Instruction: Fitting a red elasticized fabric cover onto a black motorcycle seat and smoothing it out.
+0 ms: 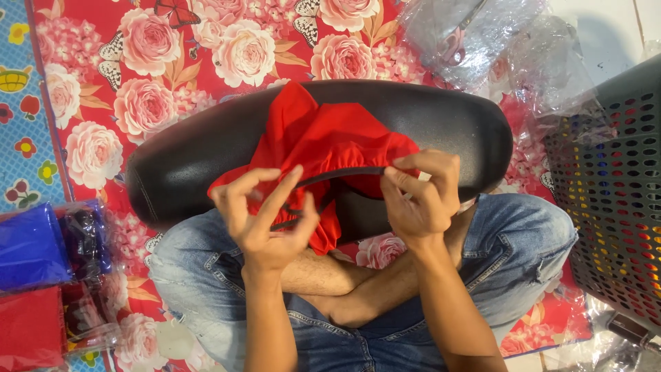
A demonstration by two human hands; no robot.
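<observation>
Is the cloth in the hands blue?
No, the stretchy fabric cover held by the left hand and right hand is red.

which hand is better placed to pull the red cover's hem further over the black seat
Right, probably. The right hand already pinches the dark elastic hem of the red cover against the black seat. The left hand grips bunched fabric lower down, off the seat's edge.

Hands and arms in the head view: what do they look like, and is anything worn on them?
Both the left hand and the right hand are bare: no gloves, rings, watch or bands show. The forearms are bare too, with no sleeves reaching into view, and carry some hair. Fingernails are short. Below them the person wears faded blue denim shorts with visible stitched seams.
</observation>
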